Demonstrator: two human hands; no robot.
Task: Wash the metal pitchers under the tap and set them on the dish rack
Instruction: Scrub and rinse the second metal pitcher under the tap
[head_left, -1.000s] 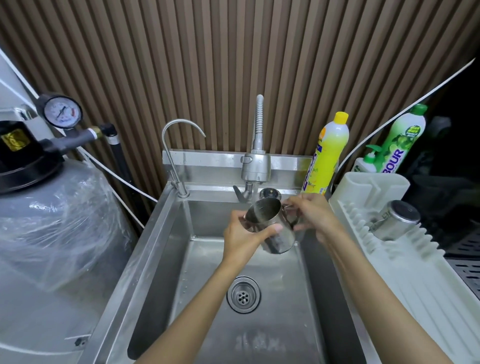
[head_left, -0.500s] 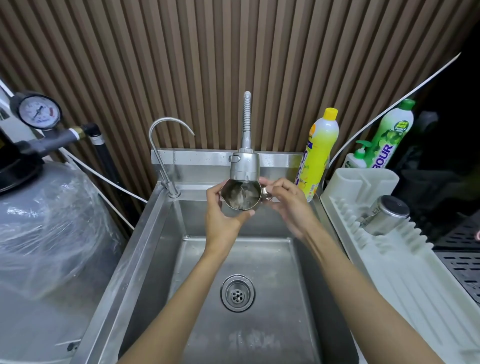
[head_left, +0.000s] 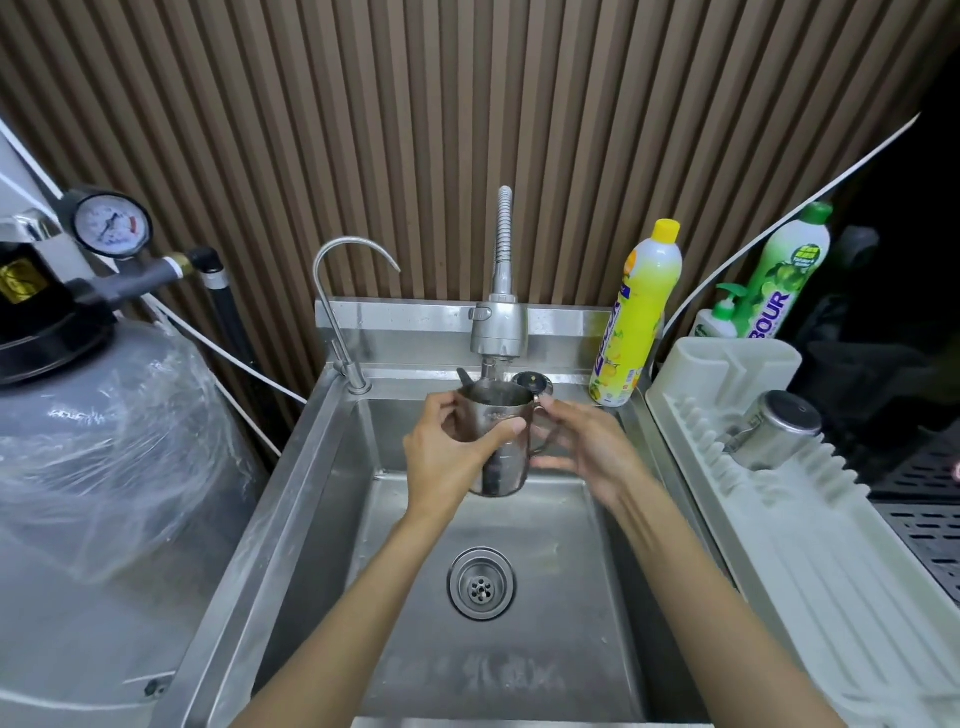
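Over the steel sink, above the drain, the left hand is wrapped around an upright metal pitcher. The right hand, fingers loosely spread, touches its handle side. The pitcher's mouth sits right beneath the tap. Farther right, a second pitcher lies tilted on the white dish rack, before two soap bottles.
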